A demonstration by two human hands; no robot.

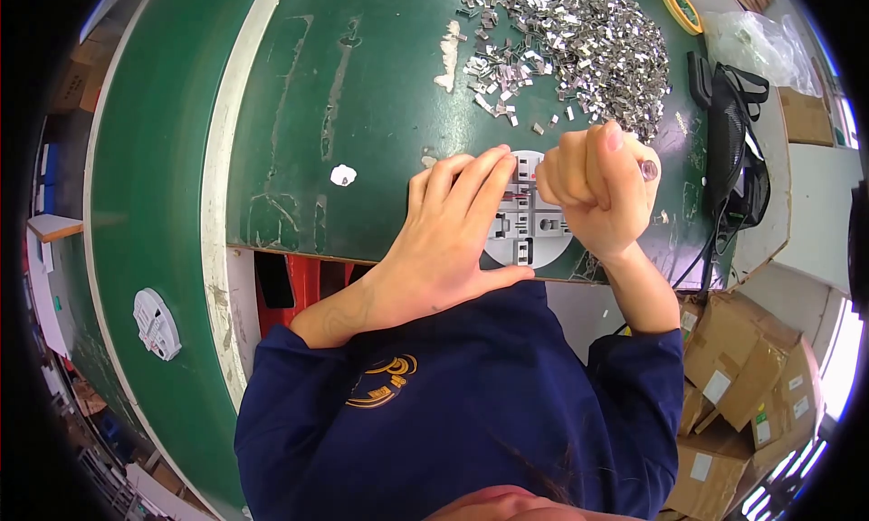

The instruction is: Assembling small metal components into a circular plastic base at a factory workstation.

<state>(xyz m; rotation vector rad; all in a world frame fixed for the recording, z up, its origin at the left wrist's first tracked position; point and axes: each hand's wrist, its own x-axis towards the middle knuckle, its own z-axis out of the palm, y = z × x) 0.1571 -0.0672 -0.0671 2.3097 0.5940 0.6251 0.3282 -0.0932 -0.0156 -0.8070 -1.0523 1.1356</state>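
Note:
A round light-grey plastic base point(554, 249) with raised slots and small metal clips lies at the table's near edge. Across its left side my left hand point(453, 215) is laid flat, fingers stretched out and thumb along the near rim. Above the right side, my right hand point(602, 186) is closed in a fist around a slim tool point(649, 170), probably a screwdriver, its round reddish handle end poking out beside the thumb. A thin dark and red part shows over the base's middle between the hands. The fist hides most of the tool.
A large heap of small metal clips point(597, 50) covers the table's far right. Beyond are a yellow tape roll point(681, 9), a clear plastic bag point(756, 46) and a black bag point(735, 150). Another grey base point(157, 324) sits on the green belt point(167, 204) at left. Cardboard boxes point(738, 367) stand at right.

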